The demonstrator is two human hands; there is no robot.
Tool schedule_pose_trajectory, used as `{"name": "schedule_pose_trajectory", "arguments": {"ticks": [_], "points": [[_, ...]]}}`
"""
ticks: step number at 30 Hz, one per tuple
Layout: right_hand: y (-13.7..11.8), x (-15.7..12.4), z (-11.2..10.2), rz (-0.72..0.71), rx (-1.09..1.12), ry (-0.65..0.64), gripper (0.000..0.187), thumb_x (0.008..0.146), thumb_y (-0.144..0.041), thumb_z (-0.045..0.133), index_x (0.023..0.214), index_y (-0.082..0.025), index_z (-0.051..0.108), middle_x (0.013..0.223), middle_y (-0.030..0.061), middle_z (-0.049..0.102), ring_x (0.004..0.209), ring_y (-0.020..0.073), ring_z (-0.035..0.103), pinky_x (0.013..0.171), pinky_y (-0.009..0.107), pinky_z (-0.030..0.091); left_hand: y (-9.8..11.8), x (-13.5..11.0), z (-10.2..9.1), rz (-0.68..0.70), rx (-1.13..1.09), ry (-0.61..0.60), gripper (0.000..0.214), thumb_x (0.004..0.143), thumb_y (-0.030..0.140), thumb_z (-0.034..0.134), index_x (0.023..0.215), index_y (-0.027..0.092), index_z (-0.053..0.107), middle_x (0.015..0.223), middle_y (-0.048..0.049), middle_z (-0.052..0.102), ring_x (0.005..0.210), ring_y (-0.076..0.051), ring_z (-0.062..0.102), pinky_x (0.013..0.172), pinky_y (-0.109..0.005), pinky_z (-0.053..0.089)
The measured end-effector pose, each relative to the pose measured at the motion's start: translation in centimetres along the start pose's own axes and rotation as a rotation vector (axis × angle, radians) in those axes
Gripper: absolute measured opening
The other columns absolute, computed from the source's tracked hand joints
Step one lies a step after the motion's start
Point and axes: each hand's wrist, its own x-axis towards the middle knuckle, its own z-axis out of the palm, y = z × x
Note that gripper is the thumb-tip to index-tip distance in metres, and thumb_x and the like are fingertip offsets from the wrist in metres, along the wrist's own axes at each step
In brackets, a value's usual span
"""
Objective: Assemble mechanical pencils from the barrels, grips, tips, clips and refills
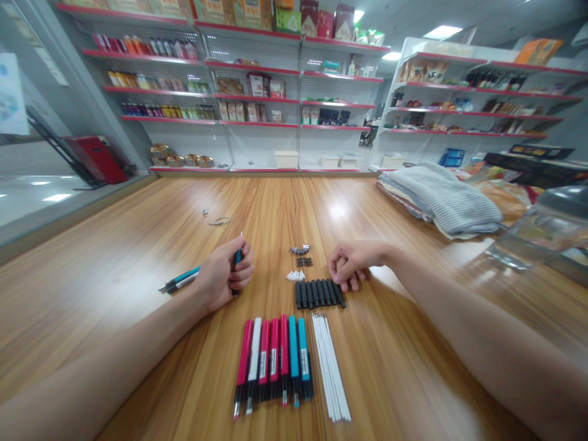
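Nearer than both hands: row of red, white and blue pen barrels (pixel 274 352), white refills (pixel 329 367), likely to roll if bumped. In left hand (pixel 225 272), closed around: blue-and-black pen (pixel 237 257). Beside right hand (pixel 351 263), curled, contents impossible to tell: black grip tubes (pixel 320 293), easily knocked askew. Between hands: springs (pixel 304 262), prone to scatter if brushed.

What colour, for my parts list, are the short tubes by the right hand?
The tubes are black, best seen in the head view.
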Motion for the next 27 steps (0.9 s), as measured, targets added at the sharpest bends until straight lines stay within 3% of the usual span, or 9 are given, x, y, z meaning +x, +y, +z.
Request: {"name": "schedule_pose_trajectory", "arguments": {"ticks": [7,13,15,20,27], "points": [[0.3,-0.1,-0.4,-0.001,0.031,-0.017,0.039,0.066,-0.044,0.076,0.084,-0.014,0.059,0.078,0.0031,0.073,0.062,0.0132,0.068,0.041,0.014,0.043,-0.1,0.0,-0.2,0.005,-0.005,-0.010,0.027,0.092,0.039,0.047,0.074,0.020,0.040,0.054,0.0069,0.026,0.036,-0.005,0.015,0.030,-0.015,0.014],[0.3,-0.9,0.2,0.348,-0.068,-0.329,0.044,0.060,-0.047,0.080,0.077,-0.009,0.066,0.074,0.0076,0.072,0.065,0.0170,0.070,0.057,0.022,0.056,0.0,-0.1,-0.1,0.003,-0.005,-0.023,0.027,0.092,0.039,0.047,0.074,0.019,0.041,0.054,0.0068,0.027,0.036,-0.005,0.016,0.030,-0.015,0.015],[0.0,-0.8,1.0,0.412,-0.121,-0.365,0.046,0.059,-0.050,0.080,0.075,-0.008,0.067,0.071,0.0083,0.071,0.064,0.0172,0.069,0.056,0.022,0.055,0.0,0.0,-0.1,-0.002,-0.007,-0.024,0.027,0.092,0.039,0.047,0.074,0.019,0.041,0.054,0.0068,0.028,0.036,-0.005,0.017,0.030,-0.015,0.015],[-0.3,0.2,2.5,0.388,-0.134,-0.353,0.051,0.058,-0.055,0.078,0.074,-0.008,0.067,0.067,0.0083,0.071,0.060,0.0182,0.069,0.053,0.022,0.055,0.0,0.1,-0.1,0.002,-0.016,-0.023,0.026,0.091,0.038,0.048,0.074,0.019,0.041,0.054,0.0070,0.029,0.035,-0.005,0.019,0.030,-0.014,0.016],[-0.1,0.5,2.2,0.338,-0.064,-0.371,0.049,0.062,-0.056,0.076,0.074,-0.009,0.067,0.067,0.0074,0.071,0.059,0.0179,0.069,0.050,0.022,0.056,-0.1,0.0,-0.3,0.000,-0.031,-0.029,0.025,0.089,0.038,0.051,0.075,0.018,0.042,0.054,0.0072,0.030,0.034,-0.004,0.021,0.029,-0.014,0.016]]}}
